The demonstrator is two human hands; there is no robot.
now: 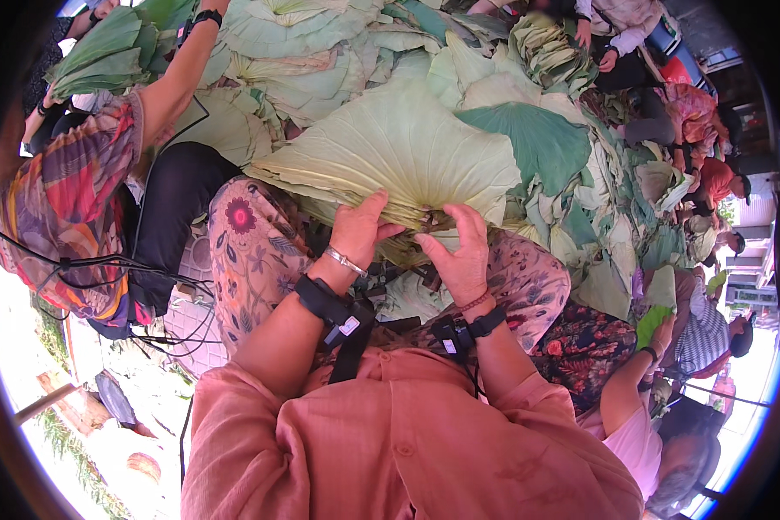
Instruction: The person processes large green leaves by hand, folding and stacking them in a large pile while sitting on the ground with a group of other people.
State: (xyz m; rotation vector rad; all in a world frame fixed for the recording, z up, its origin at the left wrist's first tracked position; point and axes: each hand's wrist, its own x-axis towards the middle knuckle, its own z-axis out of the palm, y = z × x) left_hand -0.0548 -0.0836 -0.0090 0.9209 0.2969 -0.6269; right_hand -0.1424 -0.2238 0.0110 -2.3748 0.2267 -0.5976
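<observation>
A layered stack of large pale green lotus leaves lies over my knees, fanned out away from me. My left hand grips the folded near edge of the stack, thumb on top. At the stem end of the leaves is my right hand, thumb and forefinger apart in a curve beside the brown stem stubs; whether it touches them I cannot tell. A darker green lotus leaf lies just beyond the stack to the right. Both wrists wear black straps.
Heaped lotus leaves spread in front and to the right. A person in a patterned top sits close on my left, near black cables. Another person's arm is close on my right, holding a bright green leaf. Several people sit farther off.
</observation>
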